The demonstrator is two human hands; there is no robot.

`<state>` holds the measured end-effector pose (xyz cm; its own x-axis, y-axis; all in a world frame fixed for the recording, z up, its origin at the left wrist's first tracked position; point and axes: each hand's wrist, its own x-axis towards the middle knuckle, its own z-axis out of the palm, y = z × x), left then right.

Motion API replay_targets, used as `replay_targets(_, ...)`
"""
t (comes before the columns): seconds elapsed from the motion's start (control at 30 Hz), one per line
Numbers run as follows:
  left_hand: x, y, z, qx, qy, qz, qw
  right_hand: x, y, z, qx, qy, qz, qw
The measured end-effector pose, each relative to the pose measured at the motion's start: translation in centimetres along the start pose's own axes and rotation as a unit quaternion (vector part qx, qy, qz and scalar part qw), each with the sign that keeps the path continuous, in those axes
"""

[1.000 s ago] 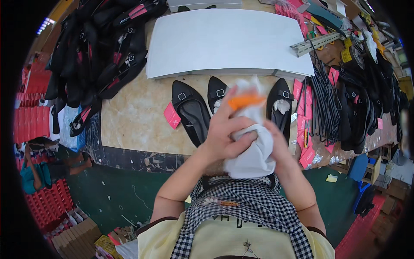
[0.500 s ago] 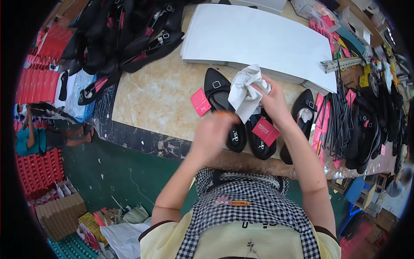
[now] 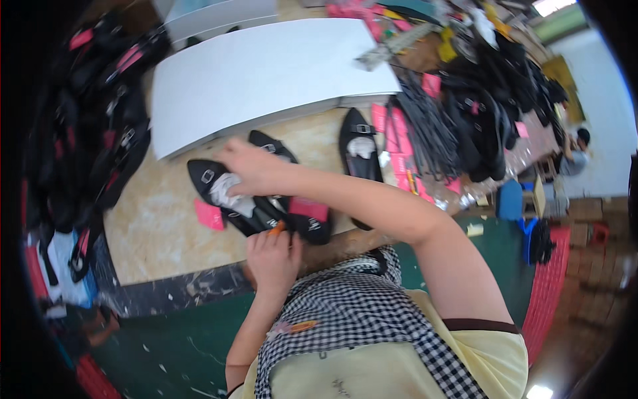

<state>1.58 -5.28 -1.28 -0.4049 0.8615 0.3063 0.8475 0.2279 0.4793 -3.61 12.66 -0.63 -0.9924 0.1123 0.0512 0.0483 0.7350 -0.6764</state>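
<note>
A black pointed shoe with a square buckle (image 3: 201,174) lies on the tabletop. White crumpled paper (image 3: 232,197) fills its front opening. My right hand (image 3: 249,167) reaches across, thumb and fingers closed about the paper and shoe front. At the heel end, my left hand (image 3: 274,261) has its fingers curled against the shoe; a small orange piece (image 3: 276,228) shows at the fingertips, its kind unclear. Beside it lies a matching shoe (image 3: 316,231) with a pink card (image 3: 309,209) on it, partly covered by my right forearm. Another black shoe (image 3: 362,149), stuffed with paper, lies farther right.
A stack of white sheets (image 3: 266,73) stands behind the shoes. Black shoes are heaped at the left (image 3: 86,133) and at the right (image 3: 488,126). A bundle of dark strips (image 3: 428,136) lies among pink cards. A pink tag (image 3: 209,214) rests on the table.
My right hand has brought the crumpled paper from above the shoes down into the left shoe's opening. My left hand has moved to its heel end. The view has swung rightward.
</note>
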Motion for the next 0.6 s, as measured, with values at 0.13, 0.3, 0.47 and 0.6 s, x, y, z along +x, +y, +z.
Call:
replay_targets(0.13, 0.6, 0.2, 0.3, 0.032, -0.009, 0.021, 0.999, 3.2, 1.7, 3.3, -0.143, 0.02, 0.016, 0.989)
replay_targets(0.3, 1.5, -0.1, -1.9, -0.002, 0.046, 0.072, 0.996, -0.2, 2.7, 0.6, -0.063, 0.137, 0.01, 0.989)
replay_targets(0.47, -1.6, -5.0, -2.7, -0.195, 0.108, -0.364, 0.904, -17.6, 4.6, -13.3, 0.03, 0.325, 0.373, 0.869)
replay_targets(0.6, 1.1, -8.8, 0.1, -0.28, 0.018, -0.358, 0.891, -31.1, 15.4, -12.8, -0.307, 0.367, 0.435, 0.763)
